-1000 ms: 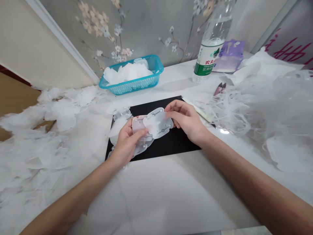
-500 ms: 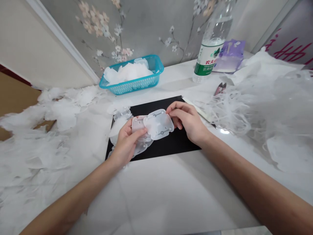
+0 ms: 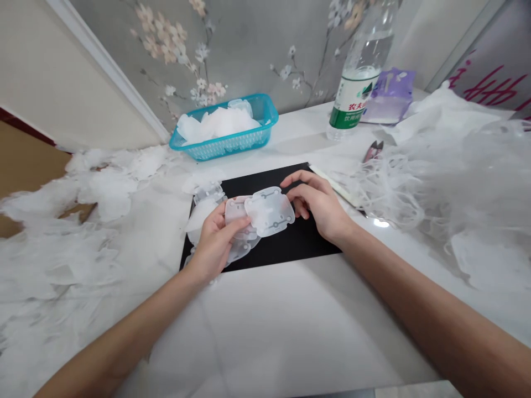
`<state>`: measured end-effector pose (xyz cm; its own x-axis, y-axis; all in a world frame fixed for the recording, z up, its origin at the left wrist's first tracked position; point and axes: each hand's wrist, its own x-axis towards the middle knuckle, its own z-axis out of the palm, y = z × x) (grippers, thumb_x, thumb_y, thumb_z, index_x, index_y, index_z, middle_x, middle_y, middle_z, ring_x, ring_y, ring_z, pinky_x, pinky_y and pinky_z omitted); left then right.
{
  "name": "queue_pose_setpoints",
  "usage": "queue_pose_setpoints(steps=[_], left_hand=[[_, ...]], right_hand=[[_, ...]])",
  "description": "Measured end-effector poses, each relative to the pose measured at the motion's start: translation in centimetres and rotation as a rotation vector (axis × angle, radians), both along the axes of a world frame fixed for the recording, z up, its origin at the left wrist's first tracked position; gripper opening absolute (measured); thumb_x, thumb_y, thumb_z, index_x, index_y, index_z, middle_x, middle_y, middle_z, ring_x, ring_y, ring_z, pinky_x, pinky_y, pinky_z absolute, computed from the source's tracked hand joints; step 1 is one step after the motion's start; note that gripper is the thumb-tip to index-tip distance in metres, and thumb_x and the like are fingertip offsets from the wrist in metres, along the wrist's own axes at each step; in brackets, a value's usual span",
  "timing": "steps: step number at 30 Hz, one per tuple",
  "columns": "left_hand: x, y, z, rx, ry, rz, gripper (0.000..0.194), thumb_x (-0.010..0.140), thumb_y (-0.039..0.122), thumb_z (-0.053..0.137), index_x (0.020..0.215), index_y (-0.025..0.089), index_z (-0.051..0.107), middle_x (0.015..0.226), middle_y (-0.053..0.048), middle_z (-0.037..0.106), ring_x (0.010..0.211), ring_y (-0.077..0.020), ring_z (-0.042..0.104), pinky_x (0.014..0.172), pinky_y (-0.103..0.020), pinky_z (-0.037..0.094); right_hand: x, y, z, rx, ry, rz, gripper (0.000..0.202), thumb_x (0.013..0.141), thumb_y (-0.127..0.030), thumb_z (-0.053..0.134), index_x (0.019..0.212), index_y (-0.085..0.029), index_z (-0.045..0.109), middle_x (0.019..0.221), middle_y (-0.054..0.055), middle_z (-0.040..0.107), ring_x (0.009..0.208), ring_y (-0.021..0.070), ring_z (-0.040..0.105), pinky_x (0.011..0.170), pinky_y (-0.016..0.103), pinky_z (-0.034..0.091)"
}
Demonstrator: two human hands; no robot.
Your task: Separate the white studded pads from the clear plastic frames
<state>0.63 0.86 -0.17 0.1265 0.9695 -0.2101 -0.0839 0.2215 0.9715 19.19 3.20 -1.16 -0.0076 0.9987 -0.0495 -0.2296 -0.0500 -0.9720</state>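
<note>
Over the black mat [image 3: 286,251], my left hand [image 3: 215,235] grips translucent plastic sheets [image 3: 270,213] between thumb and fingers. They are thin, rounded pieces with printed grey lines and small holes, and they overlap like a fan. My right hand [image 3: 311,202] is just right of the top sheet, its thumb and index finger apart with nothing between them. More of these clear pieces [image 3: 207,192] lie on the mat's left side, partly hidden behind my left hand.
A blue basket [image 3: 228,148] with white pieces stands at the back. Right of it are a water bottle [image 3: 354,99], a purple packet [image 3: 392,97] and small snips [image 3: 373,150]. Stringy white scraps [image 3: 390,190] heap on the right; loose clear pieces [image 3: 112,190] cover the left.
The fingers of my right hand have parted and come off the edge of the top sheet. My left hand keeps its hold, almost unmoved.
</note>
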Motion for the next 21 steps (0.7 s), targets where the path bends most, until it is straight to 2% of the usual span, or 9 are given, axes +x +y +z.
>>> queue_pose_setpoints(steps=[3, 6, 8, 11, 13, 16, 19, 21], left_hand=[[0.1, 0.0, -0.1, -0.014, 0.005, 0.016, 0.034, 0.069, 0.02, 0.071, 0.103, 0.021, 0.064, 0.084, 0.0, 0.069, 0.076, -0.0113, 0.062, 0.07, -0.019, 0.048], [0.1, -0.1, 0.4, -0.033, 0.026, 0.062, 0.039, 0.066, 0.021, 0.072, 0.105, 0.021, 0.065, 0.086, 0.0, 0.069, 0.075, -0.0116, 0.062, 0.067, -0.019, 0.047], [-0.1, 0.1, 1.3, -0.012, 0.053, 0.104, 0.04, 0.064, 0.02, 0.073, 0.104, 0.02, 0.066, 0.086, -0.001, 0.07, 0.072, -0.0122, 0.062, 0.062, -0.019, 0.047], [-0.8, 1.6, 3.5, 0.15, 0.076, 0.194, 0.033, 0.061, 0.017, 0.072, 0.093, 0.017, 0.068, 0.083, -0.002, 0.069, 0.071, -0.0124, 0.061, 0.062, -0.019, 0.047], [-1.1, 3.9, 5.2, 0.298, 0.13, 0.219, 0.025, 0.061, 0.017, 0.069, 0.085, 0.015, 0.067, 0.079, -0.002, 0.067, 0.07, -0.0116, 0.059, 0.063, -0.019, 0.046], [-0.7, 9.7, 7.2, 0.457, 0.3, 0.214, 0.025, 0.06, 0.018, 0.063, 0.085, 0.015, 0.063, 0.073, 0.0, 0.062, 0.063, -0.0101, 0.054, 0.059, -0.02, 0.042], [0.4, 16.7, 7.9, 0.533, 0.484, 0.332, 0.028, 0.059, 0.016, 0.056, 0.087, 0.015, 0.059, 0.074, -0.001, 0.058, 0.064, -0.0115, 0.053, 0.059, -0.023, 0.04], [1.1, 20.8, 7.7, 0.537, 0.584, 0.348, 0.04, 0.059, 0.015, 0.056, 0.099, 0.012, 0.055, 0.084, -0.007, 0.06, 0.075, -0.018, 0.056, 0.065, -0.029, 0.042]], right_hand=[[0.0, 0.1, -0.3, -0.013, -0.027, 0.003, 0.023, 0.056, -0.02, 0.046, 0.077, -0.016, 0.053, 0.052, -0.004, 0.052, 0.036, 0.006, 0.032, 0.038, 0.018, 0.031], [0.1, 0.4, -0.8, 0.009, -0.055, 0.003, 0.024, 0.059, -0.023, 0.047, 0.081, -0.016, 0.052, 0.057, -0.002, 0.056, 0.038, 0.0066, 0.034, 0.039, 0.018, 0.033], [0.2, 0.6, -1.0, 0.033, -0.06, 0.003, 0.024, 0.061, -0.025, 0.047, 0.083, -0.016, 0.051, 0.057, -0.001, 0.056, 0.039, 0.0069, 0.034, 0.039, 0.017, 0.034], [0.2, 1.0, -1.3, 0.03, -0.056, 0.0, 0.025, 0.063, -0.028, 0.048, 0.084, -0.016, 0.05, 0.057, -0.001, 0.056, 0.039, 0.0067, 0.034, 0.04, 0.017, 0.035], [0.2, 1.2, -1.5, 0.032, -0.046, 0.002, 0.024, 0.063, -0.028, 0.048, 0.084, -0.016, 0.05, 0.057, -0.002, 0.057, 0.039, 0.0064, 0.032, 0.04, 0.017, 0.035], [0.0, 1.4, -1.7, 0.045, -0.027, 0.011, 0.023, 0.065, -0.027, 0.047, 0.085, -0.016, 0.051, 0.056, -0.002, 0.056, 0.038, 0.0062, 0.031, 0.039, 0.016, 0.033], [-0.2, 1.4, -1.7, 0.054, -0.026, 0.027, 0.023, 0.065, -0.026, 0.046, 0.085, -0.016, 0.051, 0.056, -0.002, 0.056, 0.04, 0.007, 0.034, 0.039, 0.016, 0.03], [-0.2, 1.4, -1.6, 0.061, -0.036, 0.04, 0.024, 0.064, -0.026, 0.046, 0.085, -0.016, 0.051, 0.056, -0.002, 0.056, 0.042, 0.0077, 0.037, 0.038, 0.015, 0.029]])
